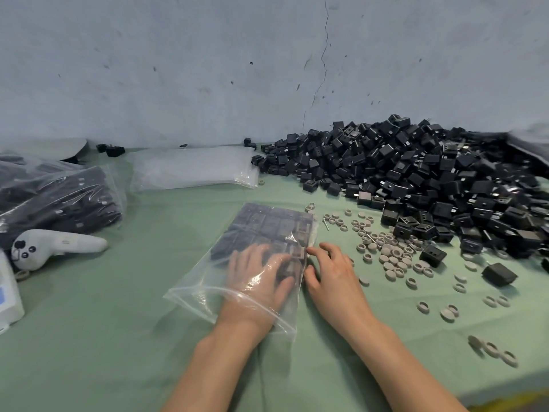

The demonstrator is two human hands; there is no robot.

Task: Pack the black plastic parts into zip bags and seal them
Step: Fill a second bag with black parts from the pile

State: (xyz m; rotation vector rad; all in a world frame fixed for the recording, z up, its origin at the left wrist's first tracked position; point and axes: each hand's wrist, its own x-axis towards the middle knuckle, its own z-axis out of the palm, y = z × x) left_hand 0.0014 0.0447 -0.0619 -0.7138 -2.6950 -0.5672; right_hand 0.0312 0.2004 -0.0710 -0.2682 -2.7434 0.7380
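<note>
A clear zip bag (196,289) lies on the green table, its far half filled with rows of black plastic parts (267,227). My left hand (258,275) is inside the bag through its open mouth, fingers spread flat on the nearest parts. Just outside the bag's right edge, my right hand (329,272) rests with its fingers bent and fingertips touching the plastic beside the parts. A big heap of loose black parts (416,173) fills the table's right side.
Filled bags of black parts (59,197) sit at the left. A stack of unused zip bags (193,171) lies at the back. Small grey rings (386,251) are scattered to the right of my hands. A white controller (56,245) and a white device (9,292) lie at the left edge.
</note>
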